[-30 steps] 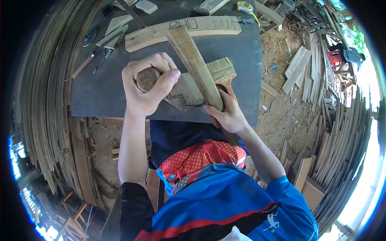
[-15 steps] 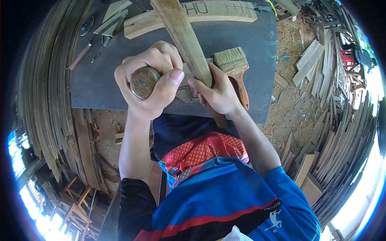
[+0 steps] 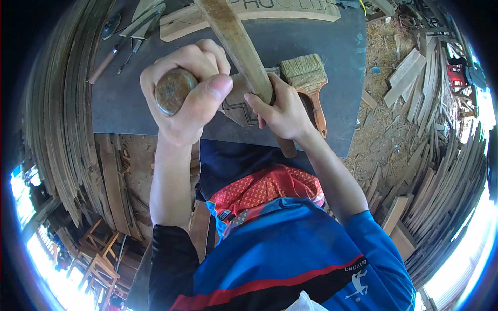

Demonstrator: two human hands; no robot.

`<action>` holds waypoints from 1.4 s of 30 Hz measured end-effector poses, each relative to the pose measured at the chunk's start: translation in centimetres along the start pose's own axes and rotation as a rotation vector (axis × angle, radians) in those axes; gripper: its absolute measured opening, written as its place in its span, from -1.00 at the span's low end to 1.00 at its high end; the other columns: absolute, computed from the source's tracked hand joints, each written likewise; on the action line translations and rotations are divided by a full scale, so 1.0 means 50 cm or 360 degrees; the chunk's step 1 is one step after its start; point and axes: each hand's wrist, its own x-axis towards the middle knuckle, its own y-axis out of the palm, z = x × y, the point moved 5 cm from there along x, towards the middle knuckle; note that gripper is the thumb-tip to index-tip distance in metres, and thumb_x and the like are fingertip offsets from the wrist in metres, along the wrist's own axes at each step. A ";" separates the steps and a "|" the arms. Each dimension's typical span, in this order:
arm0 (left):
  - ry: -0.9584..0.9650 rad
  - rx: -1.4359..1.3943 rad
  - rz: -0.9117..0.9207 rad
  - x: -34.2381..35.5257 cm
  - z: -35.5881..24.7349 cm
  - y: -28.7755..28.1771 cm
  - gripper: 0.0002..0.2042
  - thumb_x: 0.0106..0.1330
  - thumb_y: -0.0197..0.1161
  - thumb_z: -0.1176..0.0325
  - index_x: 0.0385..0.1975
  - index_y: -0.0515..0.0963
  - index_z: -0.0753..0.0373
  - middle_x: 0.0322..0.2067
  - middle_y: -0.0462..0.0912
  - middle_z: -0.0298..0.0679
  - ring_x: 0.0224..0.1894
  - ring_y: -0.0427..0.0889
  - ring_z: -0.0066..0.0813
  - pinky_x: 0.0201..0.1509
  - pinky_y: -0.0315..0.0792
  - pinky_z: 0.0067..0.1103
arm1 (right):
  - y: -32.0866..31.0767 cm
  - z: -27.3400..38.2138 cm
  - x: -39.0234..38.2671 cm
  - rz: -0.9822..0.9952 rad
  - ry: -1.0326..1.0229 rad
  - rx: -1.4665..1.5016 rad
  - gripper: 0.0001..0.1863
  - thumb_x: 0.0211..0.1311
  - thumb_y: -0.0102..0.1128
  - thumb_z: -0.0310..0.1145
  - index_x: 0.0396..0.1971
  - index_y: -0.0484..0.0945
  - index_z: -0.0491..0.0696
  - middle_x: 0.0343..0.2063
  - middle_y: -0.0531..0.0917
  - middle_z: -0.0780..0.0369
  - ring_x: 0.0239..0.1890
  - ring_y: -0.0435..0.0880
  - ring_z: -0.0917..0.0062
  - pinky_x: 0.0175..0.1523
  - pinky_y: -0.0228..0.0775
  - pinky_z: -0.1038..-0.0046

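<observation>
My left hand (image 3: pixel 193 96) is closed around a round tool handle (image 3: pixel 174 90), its worn, metal-ringed end facing up, the rest hidden. My right hand (image 3: pixel 282 111) grips a long wooden bar (image 3: pixel 228 33) angled toward the upper left, its darker lower end sticking out below my fingers. Beneath both hands, partly covered, lies a wooden piece (image 3: pixel 238 114) with dark drawn outlines. Just right of my right hand lies a wide paintbrush (image 3: pixel 303 75) with pale bristles and an orange-brown handle.
The dark tabletop (image 3: pixel 124 109) holds a long marked board (image 3: pixel 179 28) and hand tools (image 3: pixel 104 65) at upper left. Stacked planks line the left (image 3: pixel 67 114) and right (image 3: pixel 441 181). Scrap wood (image 3: pixel 404 72) lies on the floor; a person (image 3: pixel 474 75) is beside a red chair at far right.
Both hands and the bar have moved up in view, the left hand also slightly leftward. More of the paintbrush now shows. The tabletop sits higher in the picture.
</observation>
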 end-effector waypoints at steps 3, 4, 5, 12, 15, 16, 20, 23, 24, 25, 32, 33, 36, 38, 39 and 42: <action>-0.0053 -0.0034 -0.0028 0.005 -0.002 0.001 -0.83 0.13 0.32 0.58 -0.62 0.46 0.36 -0.67 0.41 -0.31 -0.57 0.34 -0.59 -0.52 0.16 -0.62 | 0.002 0.008 0.002 0.0026 0.0036 -0.0078 -0.54 0.23 0.30 -0.17 -0.14 0.48 -0.29 -0.67 0.64 0.12 -0.62 0.70 0.42 -0.40 0.53 0.37; -0.0041 -0.0041 -0.0017 0.009 0.003 -0.004 -0.83 0.14 0.31 0.59 -0.63 0.45 0.36 -0.66 0.41 -0.31 -0.58 0.34 -0.61 -0.53 0.16 -0.63 | 0.003 0.012 0.003 0.0043 0.0044 -0.0105 -0.54 0.23 0.29 -0.17 -0.13 0.48 -0.29 -0.67 0.64 0.11 -0.63 0.70 0.41 -0.40 0.53 0.37; -0.0029 -0.0047 -0.0007 0.012 0.005 -0.009 -0.82 0.14 0.31 0.59 -0.63 0.45 0.37 -0.66 0.42 -0.31 -0.59 0.33 -0.62 -0.53 0.15 -0.64 | 0.004 0.012 0.004 0.0043 0.0032 -0.0123 -0.53 0.23 0.30 -0.16 -0.13 0.48 -0.30 -0.66 0.64 0.11 -0.63 0.70 0.42 -0.41 0.53 0.37; -0.0251 0.0067 0.0065 0.046 0.023 -0.025 -0.82 0.31 0.26 0.44 -0.55 0.50 0.29 -0.72 0.41 -0.41 -0.65 0.37 -0.65 -0.56 0.20 -0.63 | 0.010 0.016 0.011 0.0021 0.0017 -0.0022 -0.54 0.28 0.28 -0.21 -0.09 0.47 -0.32 -0.66 0.63 0.19 -0.66 0.65 0.52 -0.48 0.50 0.43; -0.0388 0.0003 -0.0175 0.037 0.031 -0.027 -0.83 0.32 0.33 0.44 -0.52 0.58 0.29 -0.71 0.48 -0.44 -0.72 0.34 -0.79 -0.66 0.10 -0.71 | 0.017 0.028 0.011 0.0030 0.0046 0.0017 -0.61 0.31 0.27 -0.25 -0.12 0.47 -0.29 -0.65 0.59 0.24 -0.69 0.60 0.57 -0.53 0.46 0.47; -0.0306 -0.0006 -0.0266 0.039 0.032 -0.019 -0.81 0.33 0.33 0.44 -0.55 0.57 0.27 -0.73 0.46 -0.48 -0.74 0.29 -0.82 -0.68 0.04 -0.72 | 0.017 0.028 0.011 0.0035 0.0055 0.0032 -0.62 0.31 0.27 -0.25 -0.13 0.47 -0.28 -0.64 0.59 0.25 -0.69 0.60 0.58 -0.54 0.45 0.48; -0.0491 0.0012 -0.0272 0.047 0.029 -0.016 -0.79 0.35 0.33 0.41 -0.55 0.58 0.25 -0.72 0.45 -0.51 -0.71 0.29 -0.82 -0.65 0.07 -0.69 | 0.020 0.030 0.011 0.0025 0.0071 -0.0011 -0.64 0.30 0.28 -0.25 -0.16 0.47 -0.25 -0.61 0.58 0.25 -0.70 0.59 0.59 -0.56 0.43 0.49; -0.0375 0.0077 -0.0237 0.056 0.025 -0.013 -0.81 0.35 0.34 0.39 -0.54 0.59 0.23 -0.72 0.42 -0.53 -0.69 0.28 -0.83 -0.63 0.07 -0.67 | 0.020 0.029 0.011 0.0005 0.0065 -0.0044 -0.65 0.30 0.27 -0.25 -0.18 0.48 -0.25 -0.61 0.58 0.24 -0.70 0.58 0.59 -0.56 0.43 0.49; -0.0386 0.0153 -0.0235 0.059 0.031 -0.014 -0.77 0.38 0.30 0.39 -0.57 0.56 0.21 -0.74 0.38 -0.53 -0.68 0.26 -0.80 -0.62 0.07 -0.65 | 0.023 0.023 0.011 0.0000 0.0068 -0.0078 -0.66 0.30 0.27 -0.26 -0.18 0.48 -0.25 -0.61 0.58 0.24 -0.70 0.58 0.59 -0.56 0.43 0.50; -0.0350 0.0058 -0.0303 0.063 0.044 -0.028 -0.75 0.39 0.28 0.39 -0.59 0.55 0.20 -0.74 0.37 -0.53 -0.69 0.25 -0.79 -0.62 0.07 -0.64 | 0.029 0.017 0.009 -0.0006 0.0067 -0.0111 -0.67 0.30 0.27 -0.26 -0.19 0.48 -0.25 -0.61 0.58 0.24 -0.70 0.57 0.59 -0.56 0.43 0.50; -0.0137 0.0009 -0.0330 0.073 0.077 -0.046 -0.68 0.43 0.25 0.35 -0.64 0.49 0.22 -0.77 0.36 -0.46 -0.71 0.26 -0.73 -0.62 0.11 -0.62 | 0.024 -0.006 0.010 0.0021 0.0007 0.0080 -0.70 0.30 0.28 -0.30 -0.22 0.49 -0.25 -0.62 0.58 0.25 -0.71 0.56 0.61 -0.60 0.39 0.51; -0.0209 0.0155 -0.0306 0.066 0.070 -0.034 -0.72 0.40 0.25 0.37 -0.61 0.50 0.24 -0.76 0.36 -0.47 -0.69 0.28 -0.72 -0.60 0.12 -0.63 | 0.022 -0.009 0.011 0.0018 0.0033 0.0091 -0.70 0.30 0.28 -0.30 -0.22 0.49 -0.26 -0.62 0.58 0.25 -0.71 0.56 0.61 -0.60 0.39 0.51; -0.0233 0.0433 -0.0251 0.023 0.019 0.007 -0.84 0.33 0.34 0.37 -0.45 0.59 0.29 -0.73 0.41 -0.51 -0.71 0.29 -0.79 -0.62 0.13 -0.70 | 0.024 -0.006 0.012 0.0014 0.0008 0.0077 -0.68 0.28 0.29 -0.30 -0.21 0.49 -0.27 -0.62 0.59 0.25 -0.70 0.58 0.60 -0.59 0.41 0.50; -0.0069 0.0454 -0.0218 0.000 -0.018 0.009 -0.86 0.32 0.28 0.43 -0.46 0.57 0.35 -0.65 0.48 -0.40 -0.66 0.34 -0.75 -0.61 0.17 -0.70 | 0.023 -0.011 0.009 0.0011 -0.0048 0.0042 -0.65 0.26 0.30 -0.27 -0.20 0.49 -0.28 -0.64 0.60 0.24 -0.70 0.60 0.58 -0.57 0.43 0.48; -0.0036 0.0429 -0.0223 -0.022 -0.025 0.001 -0.87 0.31 0.25 0.46 -0.47 0.55 0.36 -0.61 0.50 -0.34 -0.64 0.36 -0.73 -0.60 0.18 -0.71 | 0.024 -0.013 0.006 0.0017 -0.0074 0.0026 -0.63 0.26 0.31 -0.26 -0.19 0.49 -0.28 -0.65 0.60 0.23 -0.69 0.61 0.57 -0.56 0.44 0.46; 0.0066 0.0444 -0.0252 -0.074 -0.056 -0.006 -0.91 0.17 0.26 0.65 -0.52 0.50 0.39 -0.56 0.54 -0.24 -0.53 0.45 -0.61 -0.47 0.29 -0.60 | 0.023 -0.008 0.004 0.0011 -0.0074 -0.0089 -0.55 0.21 0.32 -0.19 -0.16 0.51 -0.30 -0.67 0.62 0.18 -0.68 0.64 0.50 -0.50 0.48 0.41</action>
